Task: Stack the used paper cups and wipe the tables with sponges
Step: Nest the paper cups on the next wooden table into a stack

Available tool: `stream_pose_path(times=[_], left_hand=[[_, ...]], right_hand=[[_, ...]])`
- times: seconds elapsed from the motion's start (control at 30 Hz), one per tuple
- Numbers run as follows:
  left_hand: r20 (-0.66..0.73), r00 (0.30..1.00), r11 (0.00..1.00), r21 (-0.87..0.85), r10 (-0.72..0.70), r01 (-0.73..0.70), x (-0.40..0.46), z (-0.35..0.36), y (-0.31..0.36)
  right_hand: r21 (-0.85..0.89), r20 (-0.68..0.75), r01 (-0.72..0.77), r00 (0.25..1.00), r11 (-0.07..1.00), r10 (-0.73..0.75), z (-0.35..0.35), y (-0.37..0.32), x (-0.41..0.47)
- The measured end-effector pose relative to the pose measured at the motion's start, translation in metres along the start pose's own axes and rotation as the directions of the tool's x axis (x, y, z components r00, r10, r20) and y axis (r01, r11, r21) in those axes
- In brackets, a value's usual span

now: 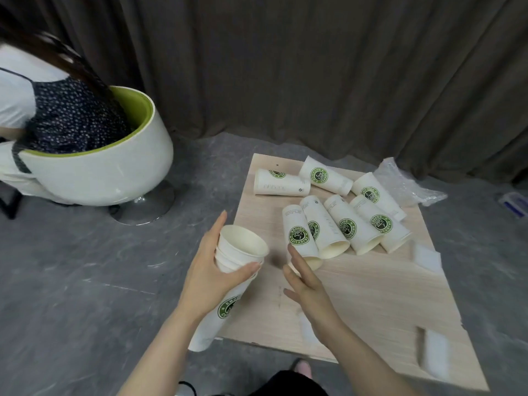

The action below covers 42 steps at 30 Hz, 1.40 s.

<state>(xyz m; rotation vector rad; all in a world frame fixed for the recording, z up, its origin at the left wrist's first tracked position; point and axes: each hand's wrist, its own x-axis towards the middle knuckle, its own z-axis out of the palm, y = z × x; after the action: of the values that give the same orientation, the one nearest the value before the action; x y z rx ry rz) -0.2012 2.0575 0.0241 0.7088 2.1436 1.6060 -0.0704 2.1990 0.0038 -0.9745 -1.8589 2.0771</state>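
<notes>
My left hand (205,270) grips a stack of white paper cups (228,281) with green logos, mouths up and tilted away from me, over the table's left edge. My right hand (304,281) is stretched out with straight fingers, its fingertips at the mouth of a lying cup (300,235). Several more cups lie on their sides across the light wooden table (371,295), among them a cup (281,182) and another cup (325,175) at the far end. Two blurred white pads, one sponge (427,257) and another sponge (435,352), lie near the right edge.
A clear plastic wrapper (405,181) lies at the table's far right corner. A white and green tub chair (114,167) with a person (57,110) seated in it stands at the left. Grey floor surrounds the table and a dark curtain hangs behind.
</notes>
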Motion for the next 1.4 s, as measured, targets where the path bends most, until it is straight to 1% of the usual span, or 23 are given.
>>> stream_pose_path(times=[0.1,0.23,0.4,0.5,0.6,0.67,0.77,0.87,0.93,1.0,1.07,1.17,1.4], left_hand=[[-0.011,1.0,1.0,0.006,-0.02,0.02,-0.003,-0.01,-0.005],[-0.006,0.999,0.999,0.008,-0.034,0.034,-0.009,-0.015,-0.009],[-0.01,0.999,0.999,0.026,-0.04,0.04,-0.01,-0.016,-0.007],[-0.021,0.998,0.998,0.021,-0.052,0.053,-0.01,-0.013,-0.006],[-0.034,0.997,0.998,0.018,-0.067,0.068,-0.006,-0.009,-0.005],[-0.025,0.997,0.997,0.02,-0.072,0.072,-0.002,-0.003,-0.003],[0.005,0.998,0.997,0.044,-0.062,0.062,0.005,0.007,0.001],[0.034,0.998,0.995,0.078,-0.062,0.059,0.011,0.016,0.001],[0.044,0.997,0.993,0.109,-0.061,0.056,0.014,0.021,0.001],[0.049,0.997,0.985,0.16,-0.066,0.057,0.016,0.024,0.001],[0.062,0.996,0.968,0.244,-0.065,0.048,0.019,0.027,0.005],[0.106,0.993,0.925,0.379,-0.042,-0.001,0.025,0.03,0.008],[0.109,0.994,0.918,0.395,-0.016,-0.029,0.039,0.045,0.009]], right_hand=[[-0.017,-0.084,-0.106,0.991,0.994,0.104,-0.006,0.017,0.013],[-0.081,-0.124,-0.178,0.978,0.981,0.168,-0.01,0.031,0.039],[-0.101,-0.112,-0.156,0.983,0.983,0.145,-0.015,0.036,0.055],[-0.12,-0.134,-0.14,0.983,0.983,0.124,-0.018,0.034,0.055],[-0.114,-0.154,-0.085,0.986,0.99,0.067,-0.022,0.026,0.049],[-0.108,-0.197,-0.026,0.98,0.994,0.005,-0.026,0.019,0.046],[-0.136,-0.296,0.062,0.95,0.989,-0.101,-0.036,0.013,0.047],[-0.179,-0.332,0.115,0.928,0.977,-0.169,-0.049,0.011,0.052],[-0.182,-0.34,0.138,0.92,0.974,-0.194,-0.056,0.008,0.054],[-0.124,-0.342,0.174,0.917,0.977,-0.207,-0.062,0.006,0.056],[-0.077,-0.335,0.204,0.916,0.976,-0.218,-0.068,0.002,0.056],[-0.021,-0.323,0.273,0.908,0.962,-0.265,-0.077,-0.008,0.054],[0.085,-0.263,0.4,0.892,0.913,-0.367,-0.106,-0.034,0.059]])
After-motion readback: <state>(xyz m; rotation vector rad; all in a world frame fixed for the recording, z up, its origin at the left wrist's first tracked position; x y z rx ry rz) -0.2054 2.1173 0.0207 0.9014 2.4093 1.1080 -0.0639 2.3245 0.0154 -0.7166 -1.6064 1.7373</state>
